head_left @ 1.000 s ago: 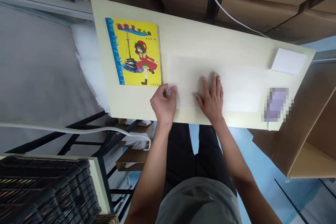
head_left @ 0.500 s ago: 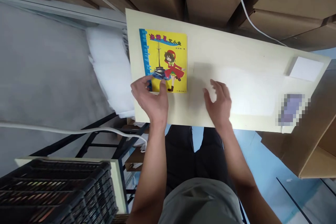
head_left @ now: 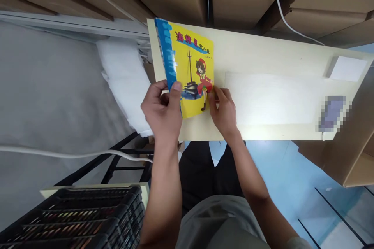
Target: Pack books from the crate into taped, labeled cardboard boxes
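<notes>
A yellow book (head_left: 189, 70) with a blue strip along its left side is lifted and tilted over the left part of the pale table (head_left: 257, 54). Its cover shows a cartoon figure in red and a ship. My left hand (head_left: 163, 105) grips the book's lower left edge, thumb on the cover and fingers behind. At the lower right edge, my right hand (head_left: 222, 111) pinches the book between thumb and fingers. To the right of that hand, a whitish translucent sheet (head_left: 271, 99) lies flat on the table.
A white block (head_left: 347, 68) and a blurred-out purple item (head_left: 332, 114) sit at the table's right end. Cardboard boxes (head_left: 236, 0) line the back. White wrapping material (head_left: 122, 81) hangs at the left, above a black crate (head_left: 87, 218). An open carton (head_left: 336, 155) stands lower right.
Both hands have closed on the book, the right one moving left to reach it. The book has come up off the table and tilted. The view has shifted slightly.
</notes>
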`<state>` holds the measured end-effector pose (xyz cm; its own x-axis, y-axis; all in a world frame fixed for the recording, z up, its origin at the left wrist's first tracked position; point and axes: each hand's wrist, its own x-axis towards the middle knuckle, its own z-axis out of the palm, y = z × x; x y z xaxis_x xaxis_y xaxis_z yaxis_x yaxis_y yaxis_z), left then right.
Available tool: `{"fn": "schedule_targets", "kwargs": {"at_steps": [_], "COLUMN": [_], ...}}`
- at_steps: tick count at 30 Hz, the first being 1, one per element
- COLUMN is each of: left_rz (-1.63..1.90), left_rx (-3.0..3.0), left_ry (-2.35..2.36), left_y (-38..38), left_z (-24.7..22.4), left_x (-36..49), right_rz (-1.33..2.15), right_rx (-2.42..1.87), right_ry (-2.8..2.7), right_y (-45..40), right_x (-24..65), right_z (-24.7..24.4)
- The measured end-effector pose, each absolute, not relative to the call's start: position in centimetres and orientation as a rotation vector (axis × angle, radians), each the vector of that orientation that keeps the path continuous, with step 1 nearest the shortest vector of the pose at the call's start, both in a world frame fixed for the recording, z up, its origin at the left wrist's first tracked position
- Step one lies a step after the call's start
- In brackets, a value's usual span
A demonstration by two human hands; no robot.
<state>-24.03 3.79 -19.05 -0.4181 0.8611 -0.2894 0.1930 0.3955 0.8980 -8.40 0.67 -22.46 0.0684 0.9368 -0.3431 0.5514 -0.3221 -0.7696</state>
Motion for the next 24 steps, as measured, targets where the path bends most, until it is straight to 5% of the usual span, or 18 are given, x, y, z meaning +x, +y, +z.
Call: {"fn": "schedule_targets", "kwargs": {"at_steps": [6, 11, 24], "left_rz": [1.083, 0.889, 0.716], "left_rx": [0.798, 0.774, 1.198], "left_ry": [1.591, 1.497, 1.872], "left_y": [0.2, -1.3, -3.3], "left_z": [-14.1, -17.8, -23.9], "left_x": [-18.1, -12.2, -9.0], "right_rz": [1.301, 1.117, 0.961], "right_rx": [-1.705, -1.93, -2.312], "right_ry": [-1.126, -1.01, -1.382], "right_y": [-0.6, -2.6, -3.4], "right_x": [-0.8, 7.1, 10.5], "right_z": [-18.0, -15.7, -21.4]}}
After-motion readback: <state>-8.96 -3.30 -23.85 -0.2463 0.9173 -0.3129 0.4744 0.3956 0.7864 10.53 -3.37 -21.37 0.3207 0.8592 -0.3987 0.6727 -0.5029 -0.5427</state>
